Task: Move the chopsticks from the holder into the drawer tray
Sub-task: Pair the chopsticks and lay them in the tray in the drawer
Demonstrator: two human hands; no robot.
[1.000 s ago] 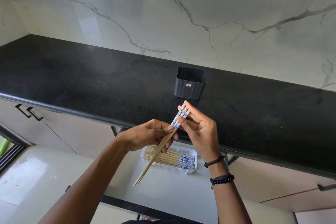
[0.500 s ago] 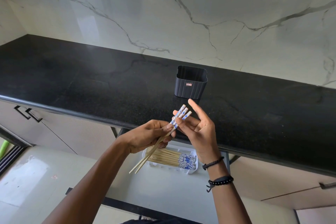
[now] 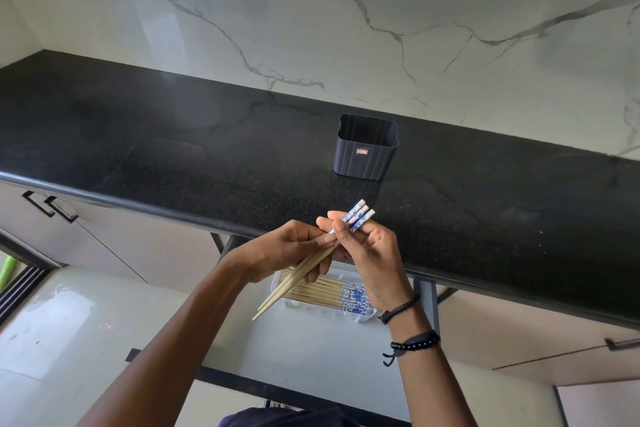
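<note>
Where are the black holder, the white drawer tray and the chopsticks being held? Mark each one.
black holder (image 3: 364,158): head view, on its ribbed front wall.
white drawer tray (image 3: 313,305): head view, on its near rim.
held chopsticks (image 3: 358,217): head view, on their blue patterned ends.

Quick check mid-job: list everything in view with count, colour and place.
Holder: one, black, upright on counter, no chopsticks visible inside.
Held chopsticks: three, bamboo with blue-white ends, in both hands above tray.
Tray: one, white, in open drawer, holding a row of matching chopsticks.
Counter: one, black.
Wall: white marble.
Cabinet handles: two, black, left.
Left hand: gripping shafts.
Right hand: fingers on patterned ends; dark bracelets on wrist.
</note>
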